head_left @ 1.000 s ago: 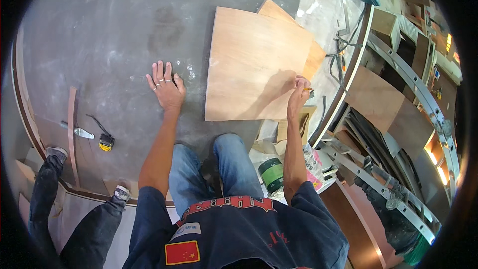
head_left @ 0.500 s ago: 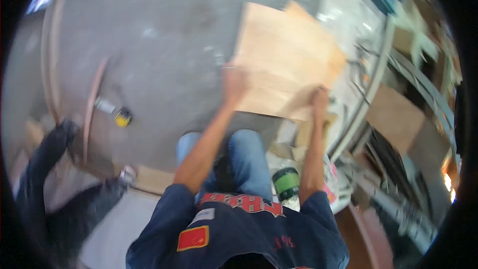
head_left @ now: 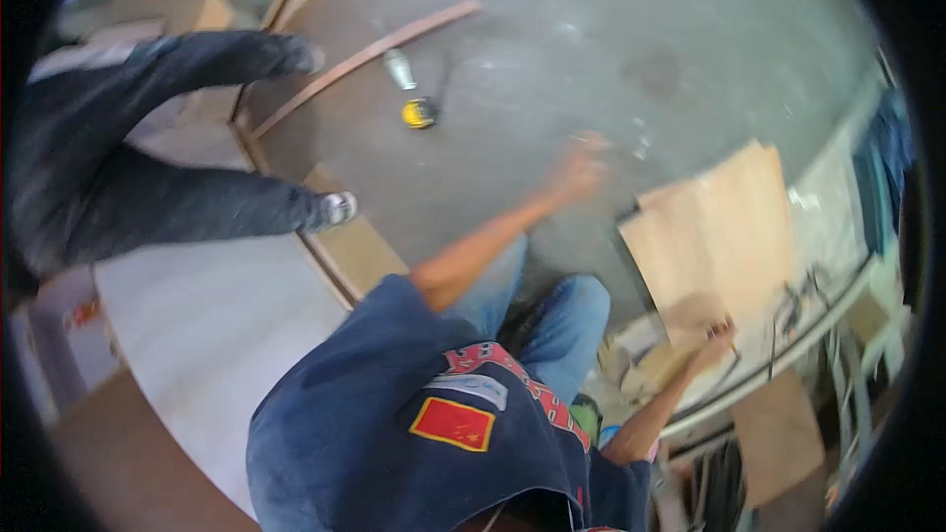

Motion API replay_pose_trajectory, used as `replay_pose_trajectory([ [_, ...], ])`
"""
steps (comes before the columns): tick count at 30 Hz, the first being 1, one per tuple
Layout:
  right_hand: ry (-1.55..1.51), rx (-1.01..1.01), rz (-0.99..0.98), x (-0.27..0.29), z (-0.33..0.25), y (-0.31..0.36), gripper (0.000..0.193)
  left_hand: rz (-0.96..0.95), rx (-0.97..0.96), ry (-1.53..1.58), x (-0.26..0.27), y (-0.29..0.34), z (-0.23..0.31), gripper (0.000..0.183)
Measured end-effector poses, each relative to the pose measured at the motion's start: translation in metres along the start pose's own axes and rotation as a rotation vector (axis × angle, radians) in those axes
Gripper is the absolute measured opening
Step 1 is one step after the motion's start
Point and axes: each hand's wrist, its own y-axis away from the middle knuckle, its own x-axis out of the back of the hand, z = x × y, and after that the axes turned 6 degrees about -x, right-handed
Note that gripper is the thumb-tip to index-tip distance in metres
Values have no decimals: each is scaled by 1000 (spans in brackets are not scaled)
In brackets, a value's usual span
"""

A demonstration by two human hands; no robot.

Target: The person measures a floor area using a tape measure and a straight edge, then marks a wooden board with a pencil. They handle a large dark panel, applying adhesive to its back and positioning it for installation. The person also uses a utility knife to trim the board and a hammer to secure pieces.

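Note:
Over the grey surface (head_left: 512, 89) my left hand (head_left: 579, 169) reaches out, smeared by motion; whether its fingers hold anything is unclear. It is apart from the pale thin sheets (head_left: 719, 227), which look like wood veneer and lie overlapped at the right. At the near edge of those sheets, my right hand (head_left: 719, 337) is closed around something small that I cannot make out. A yellow and black tape measure (head_left: 419, 113) lies left of my left hand, beside a small silvery-white object (head_left: 399, 69).
A long reddish wooden strip (head_left: 370, 61) lies at the upper left. Another person's dark-trousered legs (head_left: 217, 192) stand at the left edge, by a white panel (head_left: 227, 335). Cables (head_left: 793, 305) and blue cloth (head_left: 887, 158) are at the right. Cardboard pieces (head_left: 650, 360) lie near my knees.
My view has turned left, so the sheets now appear lower and farther right. My left hand has come off the sheets; my right hand stays at their near edge.

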Motion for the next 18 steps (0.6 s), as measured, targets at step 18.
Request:
replay_pose_trajectory([
  [18, -604, 359, -197, -117, -49, 6, 14, -189, 445, -482, 157, 269, -79, 76],
])
